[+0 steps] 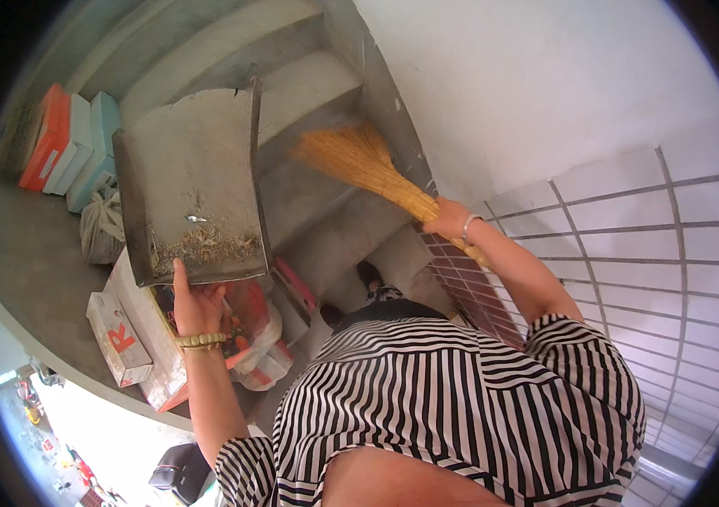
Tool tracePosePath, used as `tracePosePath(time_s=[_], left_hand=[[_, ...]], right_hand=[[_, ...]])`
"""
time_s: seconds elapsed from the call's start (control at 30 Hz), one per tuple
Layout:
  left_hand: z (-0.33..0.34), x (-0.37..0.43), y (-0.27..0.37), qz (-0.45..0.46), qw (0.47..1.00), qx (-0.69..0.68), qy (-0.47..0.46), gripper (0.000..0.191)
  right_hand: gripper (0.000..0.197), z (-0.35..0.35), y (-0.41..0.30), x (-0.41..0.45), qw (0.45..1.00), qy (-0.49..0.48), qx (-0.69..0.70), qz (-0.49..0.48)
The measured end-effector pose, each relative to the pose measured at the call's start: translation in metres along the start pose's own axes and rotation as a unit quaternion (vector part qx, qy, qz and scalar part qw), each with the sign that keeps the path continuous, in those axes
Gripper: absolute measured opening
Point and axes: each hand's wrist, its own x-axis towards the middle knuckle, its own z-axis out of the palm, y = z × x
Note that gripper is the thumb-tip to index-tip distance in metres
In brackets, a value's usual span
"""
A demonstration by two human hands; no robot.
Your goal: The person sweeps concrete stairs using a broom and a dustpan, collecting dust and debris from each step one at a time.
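My left hand (197, 304) grips the near edge of a flat dustpan (197, 158), with the thumb over its rim and the fingers underneath. A band of dirt and dry debris (207, 244) lies along the pan's near end, with a small shiny scrap (195, 218) just beyond it. My right hand (448, 218) is closed around the handle of a straw broom (359, 155). The broom's bristles fan out to the left over a concrete stair step, apart from the dustpan. Whether the bristles touch the step I cannot tell.
Concrete stairs (308, 79) rise ahead, beside a white wall (543, 82) with tiles lower down. Left are several boxes (45, 142), a tied plastic bag (100, 222) and a white carton (119, 339). Filled plastic bags (264, 355) stand below the dustpan, near my feet.
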Motion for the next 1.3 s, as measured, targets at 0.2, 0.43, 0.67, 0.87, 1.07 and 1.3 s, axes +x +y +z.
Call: tracePosePath(time_s=[0.2, 0.43, 0.67, 0.87, 1.07, 1.3], left_hand=[[0.016, -0.006, -0.011, 0.007, 1.0, 0.0, 0.02, 0.049], [0.022, 0.0, -0.034, -0.02, 1.0, 0.003, 0.002, 0.043], [-0.006, 0.016, -0.094, -0.102, 0.994, 0.047, -0.006, 0.038], [-0.005, 0.032, -0.189, -0.214, 0.975, 0.062, -0.023, 0.042], [-0.006, 0.066, -0.316, -0.338, 0.937, 0.073, -0.05, 0.039], [0.019, 0.075, -0.396, -0.456, 0.872, 0.175, -0.035, 0.04]], right_hand=[[0.059, -0.033, -0.044, 0.038, 1.0, -0.005, -0.019, 0.009], [0.067, 0.014, 0.013, 0.012, 0.995, -0.037, 0.052, 0.079], [0.061, -0.033, 0.017, -0.087, 0.969, -0.023, 0.247, 0.018], [0.048, -0.038, 0.013, -0.06, 0.911, -0.013, 0.411, 0.02], [0.048, -0.02, 0.018, -0.035, 0.906, 0.009, 0.422, 0.022], [0.057, -0.003, 0.021, -0.015, 0.929, 0.043, 0.366, 0.015]])
